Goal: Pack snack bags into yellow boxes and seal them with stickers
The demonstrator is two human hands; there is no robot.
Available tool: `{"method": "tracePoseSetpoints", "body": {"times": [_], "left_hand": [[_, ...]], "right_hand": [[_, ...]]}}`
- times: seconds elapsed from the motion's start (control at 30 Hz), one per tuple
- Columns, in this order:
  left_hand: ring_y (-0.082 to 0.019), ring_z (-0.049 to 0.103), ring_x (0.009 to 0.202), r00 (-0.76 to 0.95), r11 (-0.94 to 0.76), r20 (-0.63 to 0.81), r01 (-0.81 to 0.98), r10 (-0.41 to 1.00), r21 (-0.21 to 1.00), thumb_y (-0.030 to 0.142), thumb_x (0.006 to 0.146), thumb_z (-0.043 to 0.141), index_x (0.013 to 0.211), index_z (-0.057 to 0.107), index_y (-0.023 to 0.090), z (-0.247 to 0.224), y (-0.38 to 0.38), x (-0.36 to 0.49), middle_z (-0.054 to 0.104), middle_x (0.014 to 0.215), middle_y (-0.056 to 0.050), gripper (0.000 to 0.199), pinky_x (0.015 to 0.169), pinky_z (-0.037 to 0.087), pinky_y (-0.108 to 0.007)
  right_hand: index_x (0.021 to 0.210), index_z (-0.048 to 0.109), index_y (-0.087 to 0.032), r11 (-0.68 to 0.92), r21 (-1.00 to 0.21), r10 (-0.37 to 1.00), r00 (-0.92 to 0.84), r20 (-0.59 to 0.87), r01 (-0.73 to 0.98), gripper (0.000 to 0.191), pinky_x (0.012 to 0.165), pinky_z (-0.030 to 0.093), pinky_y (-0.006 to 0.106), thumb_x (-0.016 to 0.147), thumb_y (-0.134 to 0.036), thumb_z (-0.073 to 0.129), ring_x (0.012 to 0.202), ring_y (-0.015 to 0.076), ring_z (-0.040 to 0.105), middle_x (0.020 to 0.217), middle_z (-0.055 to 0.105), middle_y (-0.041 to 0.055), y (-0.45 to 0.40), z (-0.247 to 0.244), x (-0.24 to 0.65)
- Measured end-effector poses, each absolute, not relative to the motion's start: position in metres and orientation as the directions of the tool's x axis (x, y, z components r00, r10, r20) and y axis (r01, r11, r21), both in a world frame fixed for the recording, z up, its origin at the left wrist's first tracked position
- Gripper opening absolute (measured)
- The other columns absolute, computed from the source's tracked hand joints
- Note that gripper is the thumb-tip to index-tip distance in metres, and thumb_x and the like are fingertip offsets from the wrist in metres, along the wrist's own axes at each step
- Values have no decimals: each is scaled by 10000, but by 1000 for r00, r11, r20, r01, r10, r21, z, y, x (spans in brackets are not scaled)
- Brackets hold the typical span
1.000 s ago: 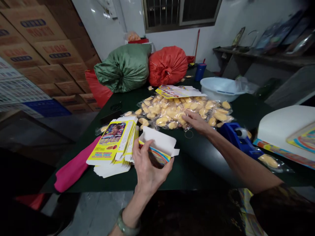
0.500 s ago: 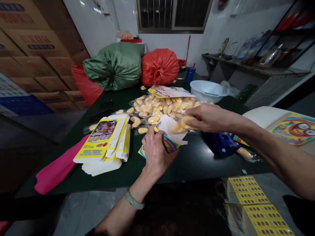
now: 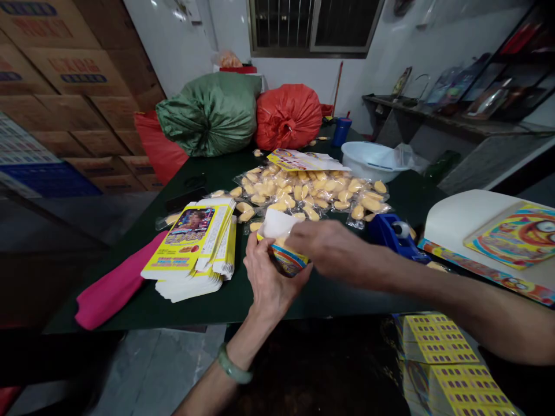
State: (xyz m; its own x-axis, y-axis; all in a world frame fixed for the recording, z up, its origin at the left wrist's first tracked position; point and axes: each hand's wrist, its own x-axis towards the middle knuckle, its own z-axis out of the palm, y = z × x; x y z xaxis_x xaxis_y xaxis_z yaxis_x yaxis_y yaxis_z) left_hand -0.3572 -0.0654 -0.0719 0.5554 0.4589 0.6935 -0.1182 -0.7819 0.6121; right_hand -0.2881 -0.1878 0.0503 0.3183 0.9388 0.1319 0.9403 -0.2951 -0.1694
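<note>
My left hand [image 3: 271, 277] grips a small printed carton [image 3: 288, 260] from the left side, its white flap standing up. At the carton's mouth is my right hand [image 3: 327, 245], fingers curled and smeared by motion. A bit of pale yellow shows in the opening beside its fingertips; whatever those fingers hold is hidden. Just beyond both hands lies a heap of yellow pieces in clear wrappers [image 3: 299, 193]. Flattened yellow cartons [image 3: 184, 242] are stacked to the left of my left hand.
A blue tape dispenser [image 3: 394, 237] stands right of my hands, near a white stool-like surface [image 3: 446, 216] bearing printed cartons. Farther back are a white basin [image 3: 370, 159], a green sack [image 3: 212, 115] and a red sack [image 3: 288, 118]. A pink cloth item [image 3: 117, 283] lies left.
My right hand has moved left and down from beside the heap to the carton's mouth, taking the wrapped yellow pieces along. My left hand still grips the carton, which now sits more upright.
</note>
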Motion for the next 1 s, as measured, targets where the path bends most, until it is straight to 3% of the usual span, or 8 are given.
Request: {"method": "tracePoseSetpoints", "body": {"times": [0.1,0.23,0.3,0.4,0.57,0.73,0.87,1.0], "left_hand": [[-346,499,1174,562,-791,704,-133,436,596,363,535,789,1149,434,201,-70,-60,-374,437,1276,-171,727,866,469,-483],[-331,485,1188,510,-817,732,-93,451,569,369,574,782,1077,475,200,-70,-45,-405,459,1246,-159,613,942,430,-483],[-333,481,1194,477,-825,746,-72,465,561,357,559,792,1078,469,202,-71,-38,-418,458,1254,-157,630,953,420,-482],[-337,491,1189,478,-857,768,-58,426,512,359,548,793,1091,468,195,-72,-33,-426,452,1270,-164,654,921,445,-462],[-328,491,1196,505,-880,768,-36,394,474,382,603,760,1107,474,189,-69,-33,-417,465,1256,-168,611,922,452,-456],[-360,455,1231,499,-878,760,0,415,479,431,622,757,1141,459,196,-68,-30,-395,436,1283,-182,642,926,432,-491],[-376,476,1195,527,-872,732,37,432,487,422,594,772,1151,445,197,-67,-34,-376,429,1298,-197,684,875,428,-495],[-375,508,1150,540,-873,731,16,417,487,367,517,820,1106,420,201,-63,-47,-366,432,1308,-208,731,834,432,-476]], "right_hand": [[1124,613,-169,-180,-352,969,227,96,918,424,656,458,294,731,-39,520,706,170,588,835,660,54,-186,48,-305],[1206,571,-239,-226,-635,747,550,373,738,366,672,500,301,919,-201,347,719,146,614,967,665,47,-185,30,-272],[1147,604,-193,-429,-553,616,679,399,714,313,723,493,325,907,-212,404,802,177,617,991,652,81,-180,1,-237],[1184,582,-155,-664,-205,703,694,155,719,447,824,454,379,743,-179,650,1016,281,564,1183,580,158,-166,-56,-190],[1061,604,-108,-691,-185,672,715,192,699,252,867,410,370,862,-169,463,1061,288,532,1100,598,195,-156,-102,-156],[1069,529,-114,-713,-377,496,805,325,591,266,671,453,317,903,-224,352,748,210,592,809,623,104,-174,-52,-151],[919,526,-190,-177,-792,467,758,455,585,190,553,437,253,842,-363,538,551,122,509,660,538,-17,-190,20,-199],[772,607,-174,-198,-606,670,558,490,770,93,580,392,239,792,-265,599,664,124,539,759,610,22,-183,64,-262]]}}
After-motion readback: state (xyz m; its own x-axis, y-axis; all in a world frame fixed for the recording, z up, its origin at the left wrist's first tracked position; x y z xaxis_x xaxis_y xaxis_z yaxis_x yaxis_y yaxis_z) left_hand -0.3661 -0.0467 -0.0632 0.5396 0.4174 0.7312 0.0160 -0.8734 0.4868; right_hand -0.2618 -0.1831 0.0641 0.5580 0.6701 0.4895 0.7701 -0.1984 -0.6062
